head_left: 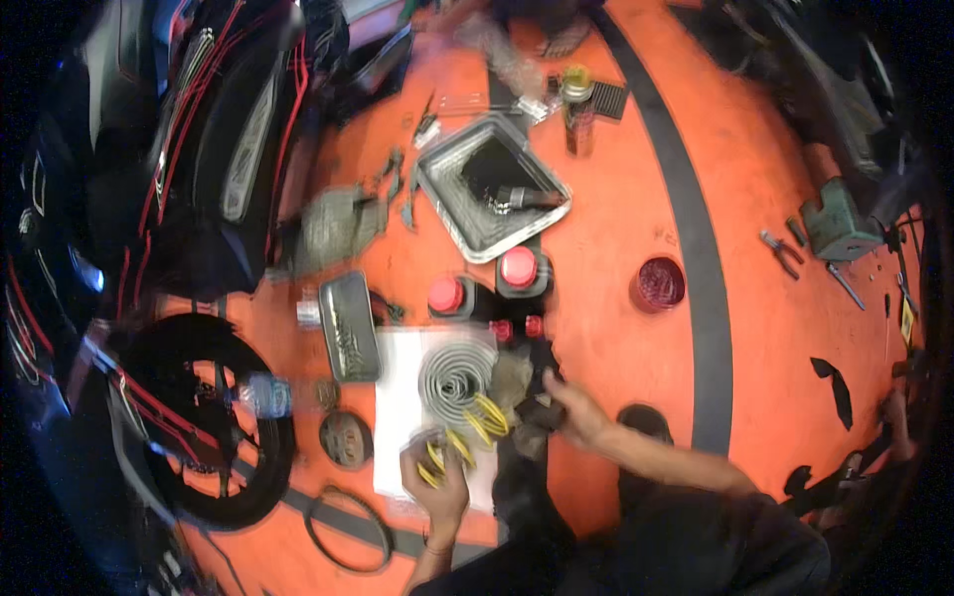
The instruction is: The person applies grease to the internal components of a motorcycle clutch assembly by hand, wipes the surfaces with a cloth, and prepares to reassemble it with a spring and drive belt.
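Note:
My left hand is wrapped round one end of a yellow coil spring, which slants up and to the right. Just beyond the spring lies a grey round part with concentric rings, on a white sheet. My right hand is closed at a dark, blocky thing, too blurred to name; its fingertips are partly hidden. Beside that thing is a crumpled grey-brown rag.
Two dark bottles with red caps stand beyond the sheet, before a tray holding a brush. A metal tin, a belt and a motorcycle wheel lie left. Right are a red bowl and pliers.

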`<state>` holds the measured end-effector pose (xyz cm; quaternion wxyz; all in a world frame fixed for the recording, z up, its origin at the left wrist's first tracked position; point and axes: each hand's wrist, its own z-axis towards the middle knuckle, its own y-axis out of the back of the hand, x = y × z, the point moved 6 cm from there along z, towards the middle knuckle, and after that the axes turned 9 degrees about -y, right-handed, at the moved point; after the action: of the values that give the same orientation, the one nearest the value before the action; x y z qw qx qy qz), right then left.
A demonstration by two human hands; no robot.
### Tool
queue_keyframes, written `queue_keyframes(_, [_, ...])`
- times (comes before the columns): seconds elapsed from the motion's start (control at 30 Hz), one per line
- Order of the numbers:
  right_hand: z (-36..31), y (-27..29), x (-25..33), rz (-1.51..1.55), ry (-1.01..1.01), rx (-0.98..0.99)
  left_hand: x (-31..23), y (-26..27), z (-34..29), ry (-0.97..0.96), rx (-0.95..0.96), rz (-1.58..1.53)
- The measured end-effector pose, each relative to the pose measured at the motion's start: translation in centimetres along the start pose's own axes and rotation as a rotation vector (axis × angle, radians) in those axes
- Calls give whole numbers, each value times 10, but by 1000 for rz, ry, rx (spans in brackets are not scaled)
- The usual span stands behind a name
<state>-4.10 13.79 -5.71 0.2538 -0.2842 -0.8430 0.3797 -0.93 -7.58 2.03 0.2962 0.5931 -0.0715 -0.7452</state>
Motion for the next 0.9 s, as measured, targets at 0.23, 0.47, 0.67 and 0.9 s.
queue_keyframes(0.23, [-4,-9,8,-774,363,-356,-55,-10,-15,-798,237,486])
queue_keyframes(0.47, [11,39,-4,-43,105,-466,-70,-3,-23,-767,392,213])
queue_keyframes(0.67, [-8,26,24,-253,505,-342,-4,9,-32,77,176,84])
queue_keyframes(0.9, [13,2,-2,-494,499,-346,-43,-5,-24,-413,425,-1])
